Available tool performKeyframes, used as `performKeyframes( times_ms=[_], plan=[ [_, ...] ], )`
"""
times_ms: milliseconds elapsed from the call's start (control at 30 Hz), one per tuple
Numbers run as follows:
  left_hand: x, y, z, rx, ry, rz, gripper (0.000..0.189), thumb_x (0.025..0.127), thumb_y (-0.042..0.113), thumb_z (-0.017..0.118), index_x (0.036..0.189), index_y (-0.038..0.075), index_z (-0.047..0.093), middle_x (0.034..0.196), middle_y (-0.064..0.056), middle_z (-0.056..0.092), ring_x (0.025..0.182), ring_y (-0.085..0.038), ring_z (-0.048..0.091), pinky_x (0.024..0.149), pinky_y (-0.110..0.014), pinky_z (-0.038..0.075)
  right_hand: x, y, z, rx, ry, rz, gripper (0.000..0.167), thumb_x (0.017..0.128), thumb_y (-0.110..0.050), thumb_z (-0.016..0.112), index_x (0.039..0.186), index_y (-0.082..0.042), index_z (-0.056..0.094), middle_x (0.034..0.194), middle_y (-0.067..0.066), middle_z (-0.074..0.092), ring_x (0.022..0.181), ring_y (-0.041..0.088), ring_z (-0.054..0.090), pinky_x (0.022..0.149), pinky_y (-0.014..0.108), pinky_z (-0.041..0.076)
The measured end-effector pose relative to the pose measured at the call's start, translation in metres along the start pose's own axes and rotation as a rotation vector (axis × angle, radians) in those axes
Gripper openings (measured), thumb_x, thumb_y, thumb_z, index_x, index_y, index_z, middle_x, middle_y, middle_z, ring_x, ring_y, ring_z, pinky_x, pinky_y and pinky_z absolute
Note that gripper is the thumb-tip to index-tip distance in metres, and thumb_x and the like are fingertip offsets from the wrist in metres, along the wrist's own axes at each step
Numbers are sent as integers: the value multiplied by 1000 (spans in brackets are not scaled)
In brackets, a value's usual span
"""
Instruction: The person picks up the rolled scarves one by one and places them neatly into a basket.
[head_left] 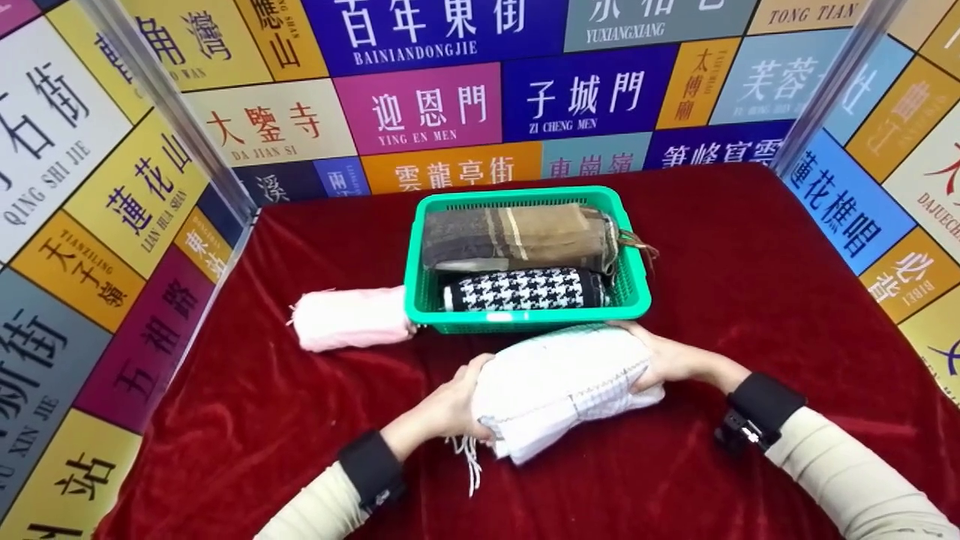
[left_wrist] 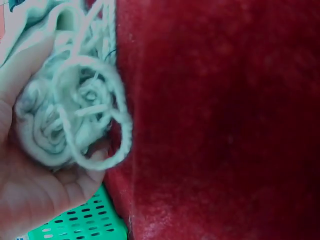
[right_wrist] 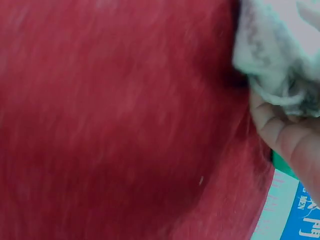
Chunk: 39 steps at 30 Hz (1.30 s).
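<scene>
Both hands grip a rolled white scarf with thin dark lines, in front of the basket in the head view. My left hand holds its left end, where white fringe hangs down. At the other end my right hand curls round the roll. In the left wrist view the fingers and thumb wrap the coiled end of the scarf, with a loop of twisted fringe across it. The right wrist view shows fingers under the scarf's other end.
Behind the scarf stands a green plastic basket. Inside lie a rolled brown and grey scarf and a black-and-white houndstooth roll. A pale pink roll lies left of the basket on the red cloth. Sign-covered panels enclose the table.
</scene>
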<state>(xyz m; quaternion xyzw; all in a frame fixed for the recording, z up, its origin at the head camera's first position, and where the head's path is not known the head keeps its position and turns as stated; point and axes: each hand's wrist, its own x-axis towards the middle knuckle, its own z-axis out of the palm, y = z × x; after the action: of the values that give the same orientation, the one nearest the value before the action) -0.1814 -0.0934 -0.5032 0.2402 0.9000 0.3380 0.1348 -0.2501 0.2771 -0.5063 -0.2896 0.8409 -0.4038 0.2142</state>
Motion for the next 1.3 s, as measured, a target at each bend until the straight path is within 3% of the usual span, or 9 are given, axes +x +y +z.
performKeyframes(
  times_ms=[233,433,767,933,1033,1133,1233,1300],
  plan=[
    [3,-1,1,-19,72,82,102,50,12,85,134,11,28,119,-12,47,106,-24,47,87,-35,45,0,-2,4,140,73,48,101,57,-7,81,140,-10,24,136,15,36,121,26,35,99,31,31],
    [1,-3,-10,-46,75,159,98,50,12,85,132,7,32,125,-10,46,112,-24,45,96,-37,39,-5,-16,10,180,130,37,95,56,-1,80,136,-9,29,131,12,40,116,21,40,94,24,35],
    [-10,-4,-45,-143,49,258,100,47,2,82,135,6,35,129,-5,47,119,-19,43,103,-37,33,-18,-64,21,196,219,17,91,55,3,78,133,-14,34,128,6,43,112,21,42,91,30,37],
    [-14,1,-74,-297,33,295,99,49,-9,76,137,11,35,133,-3,47,122,-21,43,104,-41,30,-22,-97,18,276,230,7,87,56,10,70,132,-13,34,125,9,44,108,24,44,88,36,41],
    [-13,4,-94,-385,47,281,99,52,-13,71,140,7,31,137,-9,42,125,-26,39,104,-44,29,-18,-118,8,326,239,-15,85,58,12,66,133,-14,36,124,9,46,107,26,46,88,39,42],
    [-5,9,-111,-433,108,221,98,53,-15,65,141,6,29,139,-13,37,123,-27,36,101,-42,32,-10,-130,-8,330,267,-54,82,59,11,65,133,-12,37,122,9,48,105,23,48,89,36,42],
    [9,17,-127,-482,168,104,98,51,-19,58,140,11,32,136,-12,38,111,-27,41,83,-36,44,3,-130,-24,327,296,-74,78,61,9,64,132,-10,37,118,7,50,99,17,50,86,29,42],
    [21,20,-136,-471,213,38,98,50,-22,55,139,14,35,133,-10,42,103,-24,43,71,-30,46,13,-125,-33,352,299,-83,77,62,9,63,132,-8,36,116,7,50,97,15,51,85,27,43]
  ],
)
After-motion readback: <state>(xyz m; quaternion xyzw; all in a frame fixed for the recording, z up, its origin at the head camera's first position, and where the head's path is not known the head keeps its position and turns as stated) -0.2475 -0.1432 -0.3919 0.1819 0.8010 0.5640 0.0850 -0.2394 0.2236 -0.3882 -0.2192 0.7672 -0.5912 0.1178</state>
